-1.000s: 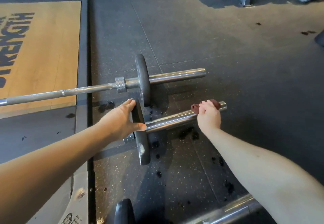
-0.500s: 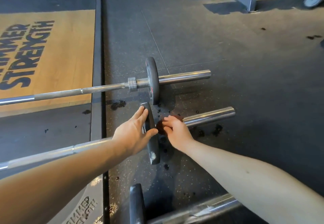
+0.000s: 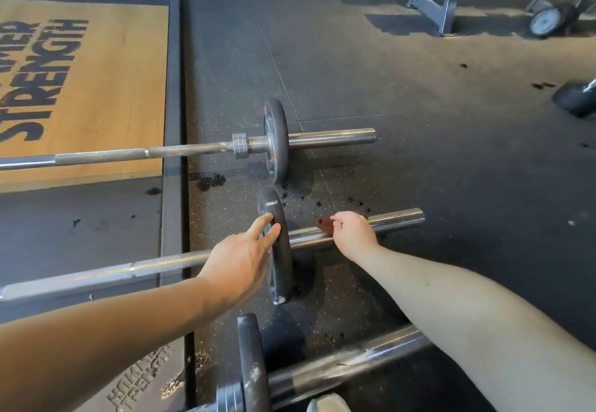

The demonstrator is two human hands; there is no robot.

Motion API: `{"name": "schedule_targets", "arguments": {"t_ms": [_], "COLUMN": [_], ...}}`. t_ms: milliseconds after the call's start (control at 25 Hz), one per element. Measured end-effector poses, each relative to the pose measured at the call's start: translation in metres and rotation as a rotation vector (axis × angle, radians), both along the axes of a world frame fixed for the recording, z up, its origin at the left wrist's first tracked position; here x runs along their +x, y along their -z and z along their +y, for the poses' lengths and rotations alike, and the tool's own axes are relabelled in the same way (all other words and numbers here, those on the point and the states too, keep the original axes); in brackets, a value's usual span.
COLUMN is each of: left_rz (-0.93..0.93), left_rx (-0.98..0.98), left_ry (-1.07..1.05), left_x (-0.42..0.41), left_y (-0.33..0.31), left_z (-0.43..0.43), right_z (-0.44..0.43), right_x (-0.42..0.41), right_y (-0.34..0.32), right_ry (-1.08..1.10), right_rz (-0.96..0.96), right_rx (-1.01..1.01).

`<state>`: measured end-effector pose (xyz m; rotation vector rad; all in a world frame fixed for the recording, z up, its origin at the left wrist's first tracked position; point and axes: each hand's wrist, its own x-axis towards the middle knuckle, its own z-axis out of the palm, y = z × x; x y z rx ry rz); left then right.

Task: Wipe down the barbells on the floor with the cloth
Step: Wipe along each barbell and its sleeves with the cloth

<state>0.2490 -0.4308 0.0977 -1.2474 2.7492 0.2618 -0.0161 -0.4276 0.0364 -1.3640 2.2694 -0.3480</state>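
Three bars lie on the floor (image 3: 419, 105), roughly parallel, each with its long axis running left to right across our view. We are on the middle bar (image 3: 129, 269), which sits between the far bar (image 3: 129, 153) and the near bar (image 3: 354, 360).

Its sleeve (image 3: 400, 217) points right and slightly away from us, and its bare end reaches well past our right hand (image 3: 353, 234). That hand is curled over the cloth (image 3: 324, 224) and holds it on the sleeve, near the plate (image 3: 280, 276) and to its right. A corner of cloth shows to the left of the fingers.

Our left hand (image 3: 240, 260) is released, with straight fingers touching the plate's upper rim.

We judge that the next stroke follows the sleeve's axis, either outward to its end or back to the plate. The right hand is already on that line, while the left seems to steady the plate against rolling.
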Motion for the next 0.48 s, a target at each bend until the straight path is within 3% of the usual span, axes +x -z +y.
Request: {"name": "schedule_targets", "arguments": {"t_ms": [80,200,360,480], "left_rz": [0.037,0.186,0.151,0.215], "left_rx": [-0.042,-0.045,0.310,0.321], "left_ry": [0.058,-0.010,-0.190,-0.146], "left_x": [0.001,0.007,0.011,0.011], "left_y": [-0.008,-0.012,0.001,0.010], "left_z": [-0.002,-0.037,-0.075,-0.080], "right_z": [-0.008,-0.012,-0.007,0.003], "right_x": [0.013,0.051,0.072,0.037], "right_y": [-0.012,-0.013,-0.007,-0.007], "right_ry": [0.035,-0.085,-0.147,-0.168], "right_rz": [0.053,-0.063,-0.239,-0.201], "right_rx": [0.101,0.107,0.056,0.027]}}
